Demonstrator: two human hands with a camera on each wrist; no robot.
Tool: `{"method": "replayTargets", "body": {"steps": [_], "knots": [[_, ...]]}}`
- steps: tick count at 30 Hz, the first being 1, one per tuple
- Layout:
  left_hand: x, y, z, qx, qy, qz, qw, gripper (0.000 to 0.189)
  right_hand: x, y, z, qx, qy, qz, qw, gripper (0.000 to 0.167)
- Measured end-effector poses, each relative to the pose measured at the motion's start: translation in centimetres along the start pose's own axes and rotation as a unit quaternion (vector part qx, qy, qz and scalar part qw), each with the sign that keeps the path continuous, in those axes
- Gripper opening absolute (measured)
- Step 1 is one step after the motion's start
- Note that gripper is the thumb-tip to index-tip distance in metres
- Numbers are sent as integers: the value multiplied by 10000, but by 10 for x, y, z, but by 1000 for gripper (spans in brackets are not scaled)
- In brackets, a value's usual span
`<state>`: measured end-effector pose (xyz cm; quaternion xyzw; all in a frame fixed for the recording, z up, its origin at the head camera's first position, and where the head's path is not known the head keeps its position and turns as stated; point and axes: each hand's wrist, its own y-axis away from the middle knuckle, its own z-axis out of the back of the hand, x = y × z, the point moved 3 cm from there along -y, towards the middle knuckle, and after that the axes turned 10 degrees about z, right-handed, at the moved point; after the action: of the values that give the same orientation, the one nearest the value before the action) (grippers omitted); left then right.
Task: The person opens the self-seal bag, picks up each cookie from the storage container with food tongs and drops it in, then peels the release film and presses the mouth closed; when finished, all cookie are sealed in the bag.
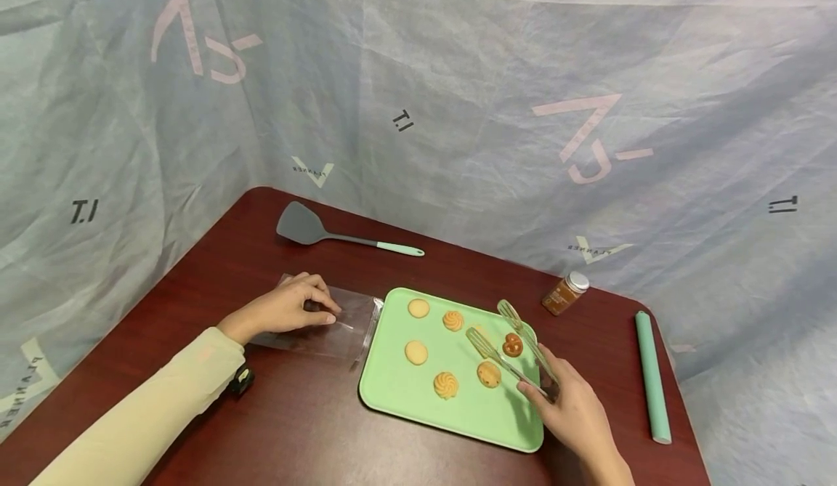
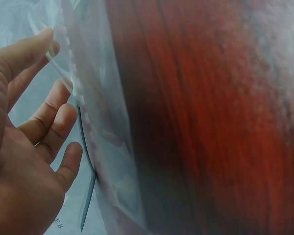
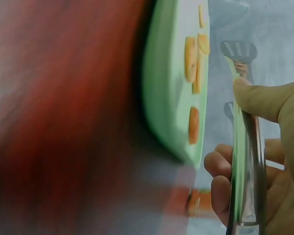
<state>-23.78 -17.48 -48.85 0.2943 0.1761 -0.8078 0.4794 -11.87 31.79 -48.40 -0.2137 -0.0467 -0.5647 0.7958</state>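
My left hand (image 1: 290, 308) is over a clear plastic bag (image 1: 353, 337) that lies on the table; in the left wrist view its thumb and forefinger pinch the bag's film (image 2: 71, 54). My right hand (image 1: 575, 406) grips metal tongs (image 3: 250, 147), whose slotted ends are spread apart above the right part of a light green tray (image 1: 451, 424). On that tray lie several cookies: plain round ones (image 1: 415, 352), swirled ones (image 1: 446, 384), a dotted round one (image 1: 488, 374) and a pretzel-shaped one (image 1: 513, 345). Another pale cookie is partly hidden behind the tongs.
A grey spatula (image 1: 301, 224) with a pale green handle lies at the back left. Behind the tray's right corner stands a brown jar (image 1: 564, 296) with a silver lid. A green rolling-pin-like rod (image 1: 652, 377) lies near the right edge. Grey cloth (image 1: 418, 72) hangs around the table.
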Motion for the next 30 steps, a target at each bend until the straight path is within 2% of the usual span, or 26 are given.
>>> {"method": "replayTargets", "body": {"steps": [5, 11, 14, 24, 30], "knots": [[0, -1, 1, -29, -6, -24, 10000, 18, 10, -17, -4, 54, -15, 373, 9993, 65], [-2, -3, -1, 39, 53, -102, 9999, 19, 14, -26, -8, 473, 54, 263, 9985, 64], [-3, -3, -2, 51, 69, -94, 9999, 19, 14, -27, -10, 532, -17, 274, 9982, 63], [0, -1, -1, -36, 102, -24, 9999, 17, 16, -41, -15, 389, -85, 491, 9980, 54], [0, -1, -1, -43, 83, -11, 10000, 17, 19, -44, -16, 362, -49, 465, 9983, 51]]}}
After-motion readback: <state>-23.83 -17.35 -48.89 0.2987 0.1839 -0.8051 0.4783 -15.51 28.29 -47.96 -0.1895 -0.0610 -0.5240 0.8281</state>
